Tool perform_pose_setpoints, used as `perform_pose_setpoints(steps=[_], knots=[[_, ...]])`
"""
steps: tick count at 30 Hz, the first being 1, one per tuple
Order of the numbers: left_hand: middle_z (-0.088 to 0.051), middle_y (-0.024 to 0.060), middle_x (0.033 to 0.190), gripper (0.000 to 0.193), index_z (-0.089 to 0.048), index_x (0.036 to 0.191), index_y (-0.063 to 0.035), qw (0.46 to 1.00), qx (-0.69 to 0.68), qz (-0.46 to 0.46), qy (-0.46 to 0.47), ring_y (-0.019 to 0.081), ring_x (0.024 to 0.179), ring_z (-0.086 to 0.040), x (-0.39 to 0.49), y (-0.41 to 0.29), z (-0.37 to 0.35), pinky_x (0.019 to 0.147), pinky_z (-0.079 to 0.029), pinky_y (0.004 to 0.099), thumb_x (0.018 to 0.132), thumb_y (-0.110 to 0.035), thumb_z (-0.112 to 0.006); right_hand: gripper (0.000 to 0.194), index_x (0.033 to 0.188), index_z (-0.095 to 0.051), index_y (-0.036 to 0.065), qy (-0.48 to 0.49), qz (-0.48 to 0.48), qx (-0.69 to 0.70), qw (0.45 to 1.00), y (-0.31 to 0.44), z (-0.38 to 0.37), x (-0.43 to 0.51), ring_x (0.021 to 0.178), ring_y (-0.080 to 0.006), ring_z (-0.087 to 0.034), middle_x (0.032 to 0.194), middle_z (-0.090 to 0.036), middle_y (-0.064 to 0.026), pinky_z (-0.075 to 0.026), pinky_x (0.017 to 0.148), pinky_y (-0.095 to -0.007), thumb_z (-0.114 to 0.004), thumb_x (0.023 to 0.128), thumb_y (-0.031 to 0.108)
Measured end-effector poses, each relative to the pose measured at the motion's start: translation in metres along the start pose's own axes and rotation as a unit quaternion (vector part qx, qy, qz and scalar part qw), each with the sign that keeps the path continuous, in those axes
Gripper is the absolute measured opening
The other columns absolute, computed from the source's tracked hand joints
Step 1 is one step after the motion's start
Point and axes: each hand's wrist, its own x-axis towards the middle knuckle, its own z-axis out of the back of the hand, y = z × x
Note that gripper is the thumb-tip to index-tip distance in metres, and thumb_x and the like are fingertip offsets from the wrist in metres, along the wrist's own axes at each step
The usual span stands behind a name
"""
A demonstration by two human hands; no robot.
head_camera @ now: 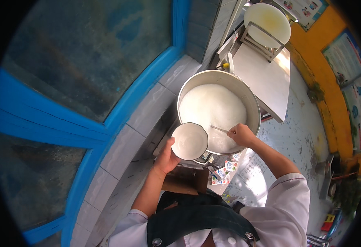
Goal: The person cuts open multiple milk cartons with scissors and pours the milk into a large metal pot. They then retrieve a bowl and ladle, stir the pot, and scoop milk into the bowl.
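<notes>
My left hand (167, 156) grips a white bowl (189, 141) by its side. The bowl has a dark rim and overlaps the near-left edge of a large metal pot (253, 102). A small amount of whitish residue or liquid shows at the bowl's bottom. In the pot stands white, milk-like liquid (214, 103), foamy on top. My right hand (241, 135) reaches over the pot's right rim and holds a thin metal utensil (219, 128). Its far end dips into the liquid, so I cannot tell its full shape.
Several printed milk cartons (221, 173) lie below the pot, beside an open cardboard box (185, 180). Beyond the pot is a steel table (259, 72) with a round white board (267, 24) in a metal rack. A tiled ledge (137, 129) and blue window frame (143, 83) run along the left.
</notes>
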Motion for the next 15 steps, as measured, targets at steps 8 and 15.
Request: perform_pose_setpoints(steps=[8,15], knots=[[-0.058,0.012,0.137,0.064,-0.045,0.143,-0.0034,1.0,0.011,-0.002,-0.002,0.0257,0.124,-0.057,-0.003,-0.003,0.001,0.103,-0.049,0.0412,0.096,-0.046,-0.057,0.027,0.1,-0.073,-0.006,-0.091,-0.055,0.239,0.965,-0.032,0.01,-0.072,0.06,-0.0087,-0.045,0.062,-0.054,-0.0012,-0.04,0.054,-0.0302,-0.065,0.095,0.02],[-0.057,0.0127,0.137,0.063,-0.045,0.142,-0.0033,0.999,0.032,-0.001,-0.009,0.026,0.124,-0.057,-0.007,-0.004,-0.002,0.102,-0.05,0.0409,0.096,-0.045,-0.057,0.026,0.105,-0.073,-0.004,-0.14,-0.057,0.312,0.938,-0.056,0.007,-0.117,0.061,-0.0044,-0.038,0.065,-0.047,0.0051,-0.033,0.053,-0.0253,-0.062,0.098,0.018]])
